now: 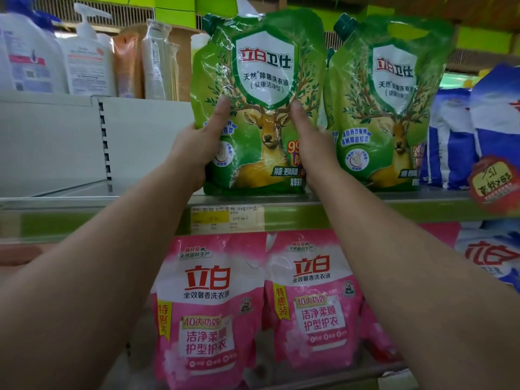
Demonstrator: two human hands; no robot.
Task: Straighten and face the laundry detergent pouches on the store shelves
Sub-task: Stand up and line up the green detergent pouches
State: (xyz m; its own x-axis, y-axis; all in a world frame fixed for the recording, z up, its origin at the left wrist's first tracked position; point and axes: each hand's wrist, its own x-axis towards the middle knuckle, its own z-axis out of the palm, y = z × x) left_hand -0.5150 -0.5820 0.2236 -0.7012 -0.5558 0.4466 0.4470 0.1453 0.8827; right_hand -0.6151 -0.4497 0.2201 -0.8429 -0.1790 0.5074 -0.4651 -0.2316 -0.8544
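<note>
- White plastic pump bottles (pixel 84 52) far left on the upper shelf, smooth and hard, back labels facing out; a clear-wrapped tube pack (pixel 157 60) just beside them.
- My left hand (pixel 194 147) grips the left edge of the green pouch (pixel 261 88); thumb flat across its glossy front, other fingers hidden behind it.
- The green pouch stands upright on the metal shelf edge (pixel 140 201), face out; crinkly shiny film, white shield label, deer print, spout cap at its top left corner.
- My right hand (pixel 315 147) grips the pouch's right edge, thumb pressed on the front, fingers wrapped behind.
- Second green pouch (pixel 391 108), same print, upright, touching the first one's right side.
- Blue-and-white soft bags (pixel 461 136) further right, puffy, with a round red sticker (pixel 492 184).
- Lower shelf: two pink pouches (pixel 208 305) side by side, upright, faces out, matte-looking film with red lettering.
- Paper price tag (pixel 225 218) on the green shelf strip between the rows.
</note>
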